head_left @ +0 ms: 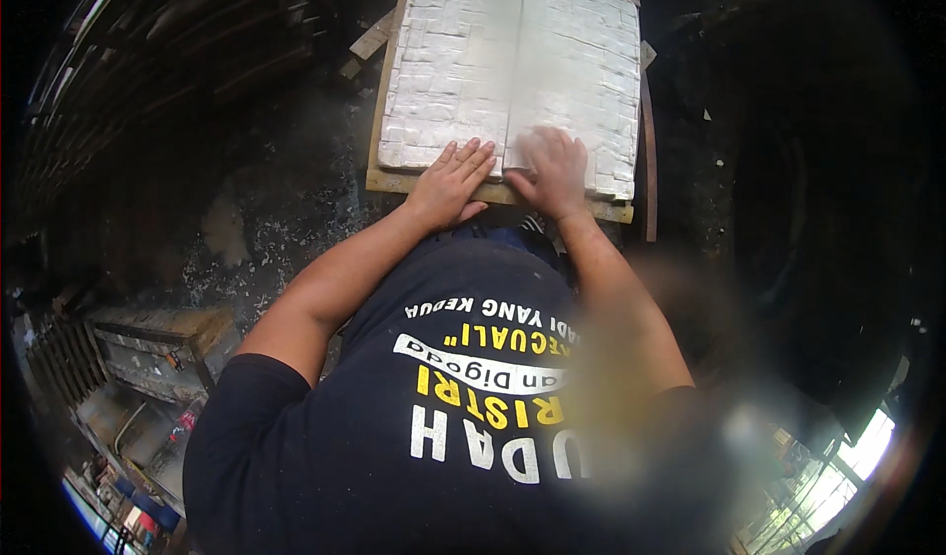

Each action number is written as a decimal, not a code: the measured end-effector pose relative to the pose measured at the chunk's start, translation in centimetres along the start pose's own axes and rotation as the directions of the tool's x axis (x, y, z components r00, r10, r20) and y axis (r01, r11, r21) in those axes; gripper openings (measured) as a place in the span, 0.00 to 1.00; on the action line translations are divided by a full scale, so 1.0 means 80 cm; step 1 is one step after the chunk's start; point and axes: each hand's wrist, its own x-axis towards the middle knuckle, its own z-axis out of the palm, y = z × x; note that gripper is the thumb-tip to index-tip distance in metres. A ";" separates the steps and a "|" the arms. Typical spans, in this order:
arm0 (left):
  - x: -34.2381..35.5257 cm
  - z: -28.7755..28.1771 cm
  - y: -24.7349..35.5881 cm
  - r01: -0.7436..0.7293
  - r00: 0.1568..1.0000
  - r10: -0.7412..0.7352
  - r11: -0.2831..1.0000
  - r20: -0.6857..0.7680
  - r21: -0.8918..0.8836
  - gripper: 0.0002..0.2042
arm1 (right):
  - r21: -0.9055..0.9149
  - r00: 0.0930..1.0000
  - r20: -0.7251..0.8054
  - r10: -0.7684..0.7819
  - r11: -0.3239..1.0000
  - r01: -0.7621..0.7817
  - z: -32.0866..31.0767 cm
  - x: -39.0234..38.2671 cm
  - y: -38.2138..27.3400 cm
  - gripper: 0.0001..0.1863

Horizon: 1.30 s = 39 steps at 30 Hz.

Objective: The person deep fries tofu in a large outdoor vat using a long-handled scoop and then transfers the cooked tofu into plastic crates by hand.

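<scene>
A white slab (448, 72) with a rough, woven-looking surface lies in front of me, divided lengthwise by a thin dark seam. Beneath it a yellowish wooden board (394, 179) sticks out along the near edge. My left hand (453, 183) rests flat on the slab's near edge, left of the seam, fingers stretched out and holding nothing. Just right of the seam, my right hand (554, 173) lies on the same edge with its thumb apart from the fingers. Its fingertips look hazy, and no held object shows in it.
Wooden pieces (372, 38) jut out left of the slab, and a narrow brown strip (648, 161) runs along its right side. Dark, speckled floor (266, 220) surrounds it. A worn wooden bench-like structure (148, 343) stands at lower left. A blurry smudge covers the lower right.
</scene>
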 end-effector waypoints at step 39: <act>-0.072 -0.018 -0.034 0.220 0.975 -0.216 0.972 -0.045 0.085 0.41 | -0.093 0.993 0.070 -0.092 0.991 0.099 0.041 0.056 -0.086 0.36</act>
